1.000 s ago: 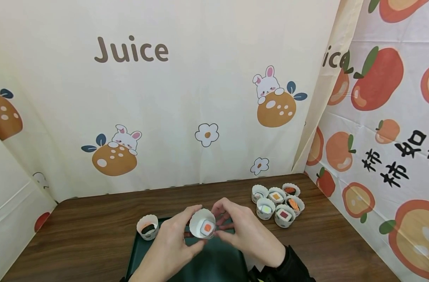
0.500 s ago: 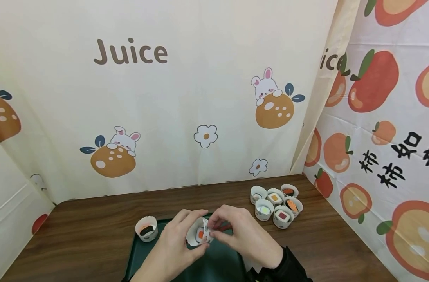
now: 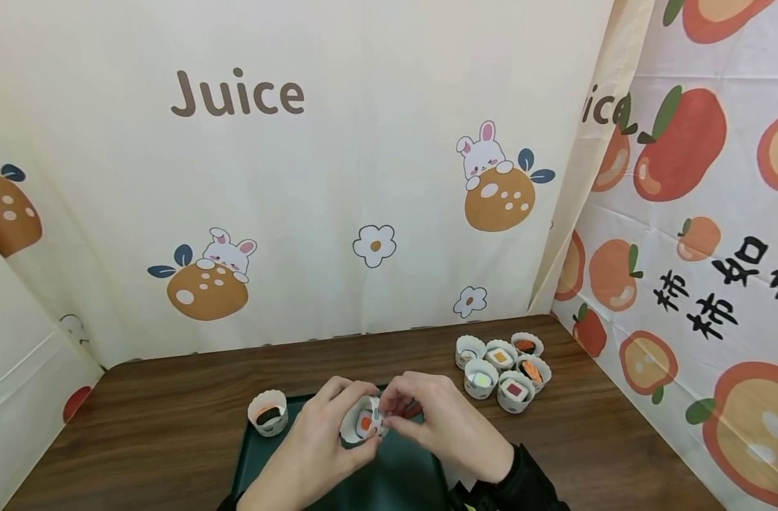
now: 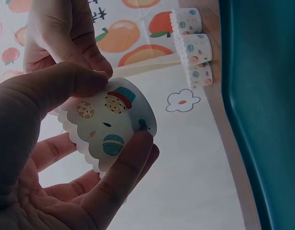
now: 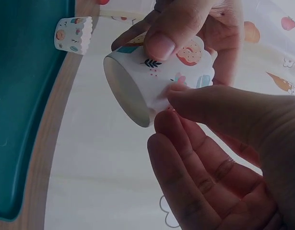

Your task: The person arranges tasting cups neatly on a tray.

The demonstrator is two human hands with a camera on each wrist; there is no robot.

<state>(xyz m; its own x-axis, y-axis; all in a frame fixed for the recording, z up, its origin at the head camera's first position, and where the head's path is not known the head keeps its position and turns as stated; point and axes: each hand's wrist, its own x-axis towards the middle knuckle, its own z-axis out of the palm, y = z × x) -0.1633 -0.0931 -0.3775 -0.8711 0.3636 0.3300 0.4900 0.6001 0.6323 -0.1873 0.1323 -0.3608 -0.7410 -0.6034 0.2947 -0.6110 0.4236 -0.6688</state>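
L hand point(image 3: 315, 443) gripped cup point(image 3: 350, 429) w/ sushi point(image 3: 365, 423) inside, over tray point(image 3: 402, 475); R hand point(image 3: 436, 419) pinched its right side. 6 cups point(image 3: 504, 367) stood far right on tbl point(image 3: 172, 419).

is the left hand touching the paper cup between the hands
Touching. The left wrist view shows the left hand gripping the paper cup, thumb against its side and a fingertip near its base.

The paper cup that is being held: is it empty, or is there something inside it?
Not empty: in the head view, a white piece with an orange centre shows inside the paper cup.
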